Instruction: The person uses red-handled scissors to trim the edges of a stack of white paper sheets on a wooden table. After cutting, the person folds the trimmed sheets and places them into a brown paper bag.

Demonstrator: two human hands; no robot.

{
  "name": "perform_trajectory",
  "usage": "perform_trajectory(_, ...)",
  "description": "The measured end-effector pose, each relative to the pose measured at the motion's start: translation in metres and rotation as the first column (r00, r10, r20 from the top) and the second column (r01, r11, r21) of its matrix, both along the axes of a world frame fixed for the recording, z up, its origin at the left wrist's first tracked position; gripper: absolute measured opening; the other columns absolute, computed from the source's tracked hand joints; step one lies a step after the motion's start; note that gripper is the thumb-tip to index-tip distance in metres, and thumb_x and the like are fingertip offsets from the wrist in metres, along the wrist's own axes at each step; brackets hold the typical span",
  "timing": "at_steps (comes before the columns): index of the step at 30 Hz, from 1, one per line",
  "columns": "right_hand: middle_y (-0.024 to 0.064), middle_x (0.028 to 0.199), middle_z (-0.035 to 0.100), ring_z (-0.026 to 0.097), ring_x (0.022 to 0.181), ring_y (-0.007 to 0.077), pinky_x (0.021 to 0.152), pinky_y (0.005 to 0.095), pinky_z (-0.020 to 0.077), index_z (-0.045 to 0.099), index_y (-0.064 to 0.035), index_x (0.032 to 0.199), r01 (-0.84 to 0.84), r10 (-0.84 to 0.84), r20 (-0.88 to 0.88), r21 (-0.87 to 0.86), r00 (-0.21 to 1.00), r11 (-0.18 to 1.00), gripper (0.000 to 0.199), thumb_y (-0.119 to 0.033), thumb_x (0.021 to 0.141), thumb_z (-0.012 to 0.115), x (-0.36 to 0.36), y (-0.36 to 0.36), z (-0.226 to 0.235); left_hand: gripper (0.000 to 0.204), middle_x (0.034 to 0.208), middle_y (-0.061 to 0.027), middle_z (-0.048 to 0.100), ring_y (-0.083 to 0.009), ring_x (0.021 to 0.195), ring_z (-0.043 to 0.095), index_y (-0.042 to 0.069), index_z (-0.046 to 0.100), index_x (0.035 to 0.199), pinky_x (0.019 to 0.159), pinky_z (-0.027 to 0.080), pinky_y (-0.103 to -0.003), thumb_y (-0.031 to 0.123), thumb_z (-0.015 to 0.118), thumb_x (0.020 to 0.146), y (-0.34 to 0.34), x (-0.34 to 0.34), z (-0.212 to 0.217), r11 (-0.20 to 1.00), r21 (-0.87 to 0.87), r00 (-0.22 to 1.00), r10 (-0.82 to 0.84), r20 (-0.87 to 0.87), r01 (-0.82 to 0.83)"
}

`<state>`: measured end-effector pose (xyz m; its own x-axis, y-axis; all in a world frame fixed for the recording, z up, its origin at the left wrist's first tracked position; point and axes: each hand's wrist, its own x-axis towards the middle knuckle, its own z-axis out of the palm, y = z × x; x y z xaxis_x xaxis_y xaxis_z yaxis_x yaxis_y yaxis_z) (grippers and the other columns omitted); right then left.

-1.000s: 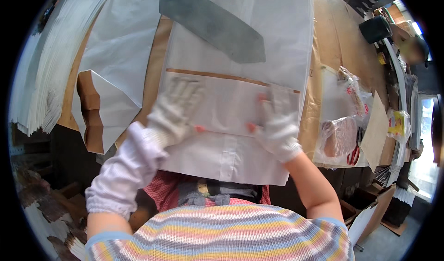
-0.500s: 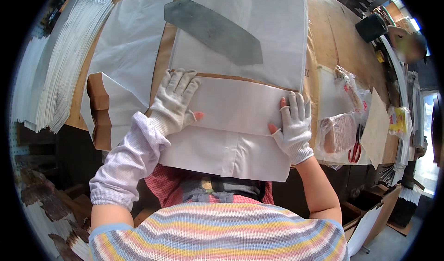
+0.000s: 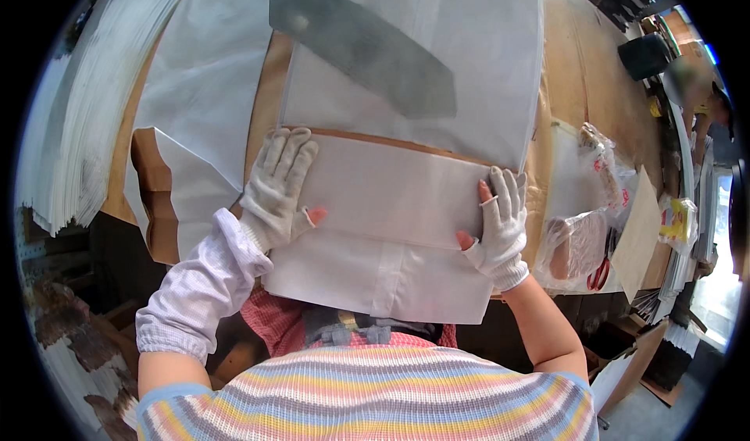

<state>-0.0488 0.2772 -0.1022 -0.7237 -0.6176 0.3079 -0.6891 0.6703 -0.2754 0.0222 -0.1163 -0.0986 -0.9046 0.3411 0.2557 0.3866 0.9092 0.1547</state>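
Note:
A white paper sheet [image 3: 391, 179] with a brown inner side lies in front of me, its near part folded over into a wide flap. My left hand [image 3: 280, 183], in a white knit glove, rests flat on the flap's left end, fingers pointing away. On the right end lies my right hand [image 3: 500, 226], gloved too, with bare thumb and forefinger tips showing. Both hands have their fingers stretched out and grip nothing. Just beyond the flap, a flat grey-green pointed plate [image 3: 367, 50] lies slantwise on the white paper.
Stacked folded white paper [image 3: 117, 89] stands at far left, beside another white sheet [image 3: 195, 74] with a curled brown corner. At right are a plastic-wrapped brown block [image 3: 574, 246], red-handled scissors [image 3: 600, 273] and a beige card [image 3: 637, 234]. A person [image 3: 691, 82] is at the far right.
My left hand has slid a little left along the flap and my right hand slightly right and nearer. The view has shifted slightly.

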Motion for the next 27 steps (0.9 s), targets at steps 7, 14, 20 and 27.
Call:
perform_trajectory(7, 0.0244, 0.148, 0.045, 0.038, 0.14, 0.0468, 0.119, 0.0656, 0.0211, 0.054, 0.0022, 0.135, 0.062, -0.072, -0.147, -0.071, 0.986, 0.995, 0.072, -0.041, 0.079, 0.072, 0.009, 0.003, 0.011, 0.084, 0.14, -0.0249, 0.051, -0.0461, 0.132, 0.046, -0.003, 0.047, 0.14, 0.113, 0.035, -0.055, 0.056, 0.068, 0.084, 0.051, -0.043, 0.074, 1.0, 0.014, 0.993, -0.022, -0.119, 0.024)
perform_trajectory(14, 0.0216, 0.14, 0.05, 0.043, 0.136, 0.0489, 0.111, 0.0652, 0.0307, 0.058, 0.0027, 0.124, 0.069, -0.08, -0.204, -0.06, 0.976, 0.996, 0.068, -0.035, 0.07, 0.076, 0.074, 0.009, 0.052, 0.062, 0.121, -0.0206, 0.067, -0.0399, 0.117, 0.063, -0.001, 0.062, 0.12, 0.103, 0.049, -0.049, 0.035, 0.083, 0.074, 0.065, -0.008, 0.139, 0.986, 0.13, 0.995, -0.095, -0.044, 0.1)
perform_trajectory(20, 0.0182, 0.128, 0.055, 0.053, 0.117, 0.0418, 0.102, 0.0622, 0.0359, 0.063, 0.0006, 0.102, -0.079, 0.06, -0.154, -0.122, 0.986, 0.989, 0.055, -0.027, 0.058, 0.081, 0.078, -0.07, 0.127, 0.072, 0.131, -0.0213, 0.062, -0.0392, 0.126, 0.057, -0.001, 0.058, 0.128, 0.109, 0.044, -0.051, 0.037, 0.083, 0.072, 0.07, 0.029, 0.142, 0.999, 0.025, 0.998, -0.043, -0.039, 0.044)
perform_trajectory(27, 0.014, 0.118, 0.06, 0.06, 0.108, 0.0306, 0.105, 0.0558, 0.0445, 0.067, -0.005, 0.085, -0.21, 0.133, -0.303, -0.237, 0.944, 0.949, 0.035, -0.019, 0.055, 0.079, 0.076, -0.089, 0.11, 0.06, 0.126, -0.0139, 0.063, -0.0322, 0.118, 0.06, 0.007, 0.056, 0.132, 0.099, 0.05, -0.043, 0.033, 0.075, 0.081, 0.082, -0.016, 0.162, 0.98, -0.171, 0.961, 0.143, 0.236, -0.104)
